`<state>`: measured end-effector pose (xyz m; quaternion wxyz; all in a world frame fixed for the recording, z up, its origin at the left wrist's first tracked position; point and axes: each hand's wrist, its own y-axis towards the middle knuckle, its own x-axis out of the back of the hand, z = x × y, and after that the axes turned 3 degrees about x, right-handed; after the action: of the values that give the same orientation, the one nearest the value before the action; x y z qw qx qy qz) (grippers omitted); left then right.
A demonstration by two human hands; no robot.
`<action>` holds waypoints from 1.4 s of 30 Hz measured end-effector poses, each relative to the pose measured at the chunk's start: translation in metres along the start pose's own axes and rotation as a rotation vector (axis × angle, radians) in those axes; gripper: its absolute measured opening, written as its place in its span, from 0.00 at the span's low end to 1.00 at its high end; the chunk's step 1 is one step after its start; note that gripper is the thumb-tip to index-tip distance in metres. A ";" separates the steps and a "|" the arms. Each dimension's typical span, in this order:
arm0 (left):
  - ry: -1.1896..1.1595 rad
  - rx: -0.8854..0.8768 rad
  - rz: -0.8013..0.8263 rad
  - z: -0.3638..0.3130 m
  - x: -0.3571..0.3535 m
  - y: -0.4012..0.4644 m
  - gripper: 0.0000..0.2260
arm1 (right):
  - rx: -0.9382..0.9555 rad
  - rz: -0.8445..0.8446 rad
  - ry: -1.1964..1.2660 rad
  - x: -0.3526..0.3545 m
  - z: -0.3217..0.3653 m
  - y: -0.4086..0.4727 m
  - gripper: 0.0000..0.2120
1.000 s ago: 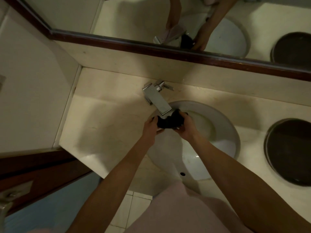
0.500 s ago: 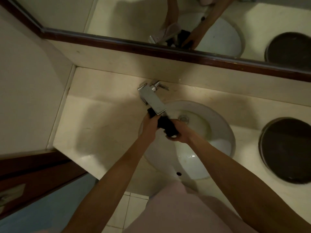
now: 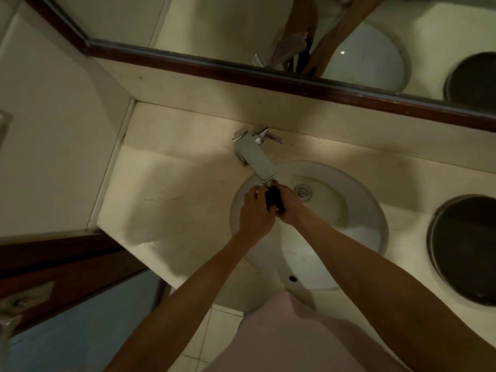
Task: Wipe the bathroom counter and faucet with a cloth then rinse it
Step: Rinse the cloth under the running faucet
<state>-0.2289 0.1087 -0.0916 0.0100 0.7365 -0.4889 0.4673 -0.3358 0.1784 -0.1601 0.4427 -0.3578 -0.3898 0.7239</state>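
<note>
Two hands are seen from the head view over a white oval basin (image 3: 370,216) sunk into a cream stone desk (image 3: 171,200). A dark cloth (image 3: 273,198), bunched into a small wad, is held between them just below the spout end of a square chrome faucet (image 3: 255,159), over the left part of the bowl. The left hand (image 3: 253,212) is curled closed, its grip taken on the near left side of the cloth, and the right hand (image 3: 291,205) is likewise closed round the cloth's right side, so that only a narrow dark strip is left showing between the two. Whether water is running from the spout cannot be told. The drain (image 3: 303,191) is seen just to the right of the right hand. A round dark lid (image 3: 467,248) is set into the desk well to the right of the basin. Along the back wall a mirror (image 3: 214,25) with a dark wooden frame is mounted, and both forearms, the faucet and the basin are reflected in it. A pink garment (image 3: 290,342) is visible at the lower edge.
</note>
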 end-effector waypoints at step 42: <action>-0.956 0.595 0.262 0.000 0.062 -0.001 0.20 | 0.048 -0.032 0.291 -0.026 0.030 -0.040 0.06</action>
<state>-0.2231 0.0650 -0.0481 -0.4776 0.7702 -0.3738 0.1973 -0.3379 0.1595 -0.1074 0.5144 -0.4420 -0.3098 0.6664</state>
